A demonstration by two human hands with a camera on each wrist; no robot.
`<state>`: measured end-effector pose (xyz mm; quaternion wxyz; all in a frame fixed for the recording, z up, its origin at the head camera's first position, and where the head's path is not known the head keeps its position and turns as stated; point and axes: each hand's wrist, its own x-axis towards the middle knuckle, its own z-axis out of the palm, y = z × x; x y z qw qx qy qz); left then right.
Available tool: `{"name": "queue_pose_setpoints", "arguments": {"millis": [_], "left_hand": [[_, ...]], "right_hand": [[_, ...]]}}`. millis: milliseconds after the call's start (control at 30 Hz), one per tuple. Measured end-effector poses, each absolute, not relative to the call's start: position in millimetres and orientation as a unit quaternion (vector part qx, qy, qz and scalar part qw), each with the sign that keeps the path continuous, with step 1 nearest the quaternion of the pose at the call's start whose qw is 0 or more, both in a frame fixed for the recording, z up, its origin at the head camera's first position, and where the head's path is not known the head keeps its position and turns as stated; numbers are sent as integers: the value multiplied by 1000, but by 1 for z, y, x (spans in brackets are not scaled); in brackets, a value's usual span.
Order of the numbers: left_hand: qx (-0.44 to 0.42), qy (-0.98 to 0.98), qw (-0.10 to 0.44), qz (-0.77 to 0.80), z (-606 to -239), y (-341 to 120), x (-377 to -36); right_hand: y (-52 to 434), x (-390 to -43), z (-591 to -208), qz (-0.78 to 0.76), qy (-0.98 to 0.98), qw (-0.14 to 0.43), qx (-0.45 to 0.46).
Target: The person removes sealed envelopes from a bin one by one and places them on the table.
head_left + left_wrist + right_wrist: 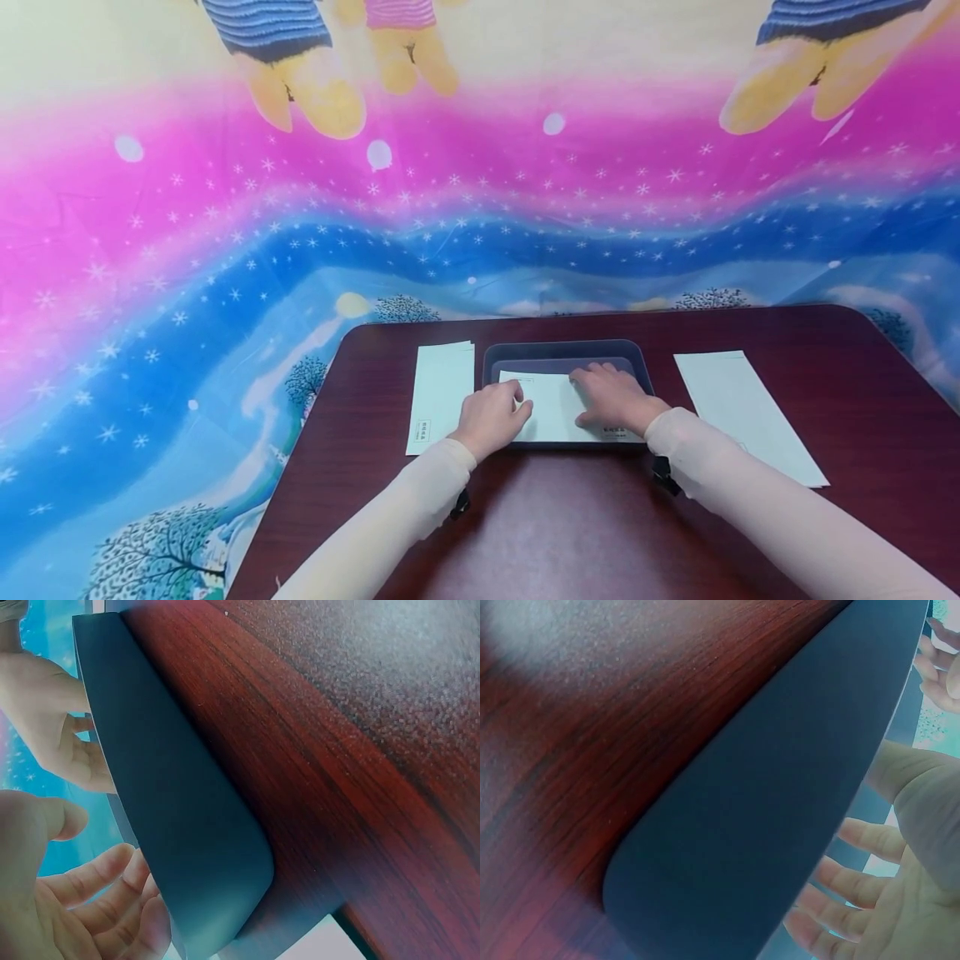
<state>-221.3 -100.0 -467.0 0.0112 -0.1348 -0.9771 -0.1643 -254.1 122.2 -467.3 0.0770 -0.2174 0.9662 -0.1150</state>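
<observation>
A pale envelope (551, 408) with small print at its corners lies in a dark grey tray (491, 357). My left hand (491, 415) hovers at the envelope's left end, fingers loosely bent, nothing gripped. Over its right end, my right hand (613, 398) is spread with the fingers apart, fingertips close on the paper. In the left wrist view, the tray's front wall (172, 787) hides part of the fingers (97, 881). The right wrist view shows the right fingers (855, 889) slightly bent behind the same wall.
Left of the tray lies another pale envelope (442, 396), with a printed box near its lower corner. To the right, pale envelopes (742, 408) lie at a slant, edges overlapping. All rest on a dark red-brown table (555, 525), with a colourful patterned cloth (480, 183) hanging behind.
</observation>
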Motion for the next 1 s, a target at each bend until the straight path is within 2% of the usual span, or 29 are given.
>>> {"name": "queue_pose_setpoints", "arguments": {"millis": [1000], "left_hand": [[-143,-978,10,-154,-468,-99,-217]], "right_hand": [[123,-258,-470,-124,968,78,-202]]}}
